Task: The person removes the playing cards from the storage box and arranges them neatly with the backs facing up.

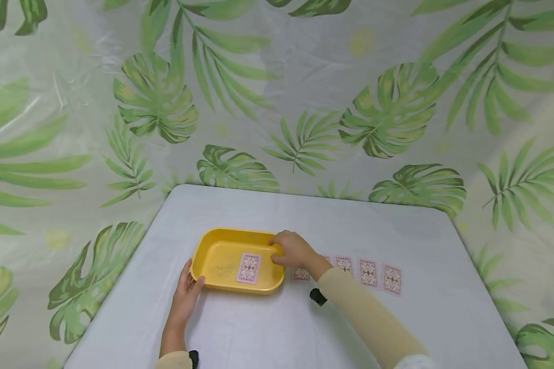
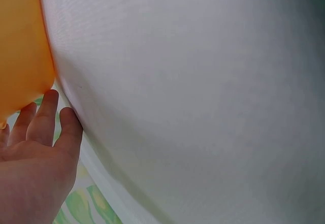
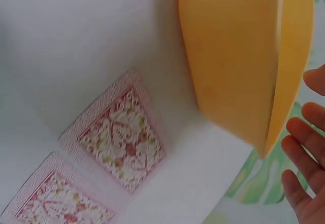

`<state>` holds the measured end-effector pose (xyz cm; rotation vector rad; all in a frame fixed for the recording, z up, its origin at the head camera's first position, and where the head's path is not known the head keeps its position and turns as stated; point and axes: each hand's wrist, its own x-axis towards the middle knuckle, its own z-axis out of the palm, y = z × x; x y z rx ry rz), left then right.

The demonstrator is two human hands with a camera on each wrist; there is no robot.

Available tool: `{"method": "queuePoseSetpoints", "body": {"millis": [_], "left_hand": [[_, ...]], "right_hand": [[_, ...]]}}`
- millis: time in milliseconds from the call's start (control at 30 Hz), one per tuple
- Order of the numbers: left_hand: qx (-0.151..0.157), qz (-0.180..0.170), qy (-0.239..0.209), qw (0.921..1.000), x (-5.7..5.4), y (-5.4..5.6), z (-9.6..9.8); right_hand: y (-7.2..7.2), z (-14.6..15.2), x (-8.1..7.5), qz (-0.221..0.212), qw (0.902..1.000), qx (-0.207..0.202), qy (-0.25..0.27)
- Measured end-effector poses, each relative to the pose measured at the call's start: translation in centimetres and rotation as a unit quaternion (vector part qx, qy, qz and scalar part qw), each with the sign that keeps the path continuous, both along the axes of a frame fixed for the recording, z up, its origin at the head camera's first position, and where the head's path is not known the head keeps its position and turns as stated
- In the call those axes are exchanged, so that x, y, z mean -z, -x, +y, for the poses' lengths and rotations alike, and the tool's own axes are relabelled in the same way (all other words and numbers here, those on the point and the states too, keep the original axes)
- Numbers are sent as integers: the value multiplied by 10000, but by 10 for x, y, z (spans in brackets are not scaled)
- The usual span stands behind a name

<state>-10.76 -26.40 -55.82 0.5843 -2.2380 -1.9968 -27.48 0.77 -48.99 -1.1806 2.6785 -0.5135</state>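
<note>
A yellow tray (image 1: 226, 288) sits on the table with one playing card (image 1: 249, 268) in it, patterned back up. My left hand (image 1: 185, 292) is at the tray's near left corner, thumb at the rim. The left wrist view has its fingers (image 2: 43, 120) fairly straight, with fingertips right at the outer wall. Over the tray's right end is my right hand (image 1: 295, 250); the right wrist view has its fingers (image 3: 304, 148) spread and relaxed beside the rim, with no card showing in them. Several cards lie in a row right of the tray, partly hidden by the right arm.
The rightmost card of the row (image 1: 392, 280) lies beyond my right forearm (image 1: 364, 312). A white cloth covers the table (image 1: 268, 333). Behind its far edge hangs a leaf-patterned sheet (image 1: 304, 92).
</note>
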Motion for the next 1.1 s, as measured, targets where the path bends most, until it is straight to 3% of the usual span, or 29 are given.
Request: {"method": "queuePoseSetpoints", "body": {"millis": [200,467,733,1100], "left_hand": [[-25,-12,68,10000,2,-1,-1],[-35,14,86,10000,1,-1,-2],[-38,-66,147,9999,2,2,0],[-31,-35,133,9999,2,0,-1]], "right_hand": [[-8,-20,9,-214,9986,-121,-467],[-15,-46,25,-134,9962,-403,-762],[-26,-60,37,-205,9921,-59,-1234],[-31,-66,47,-23,9920,192,-1244]]}}
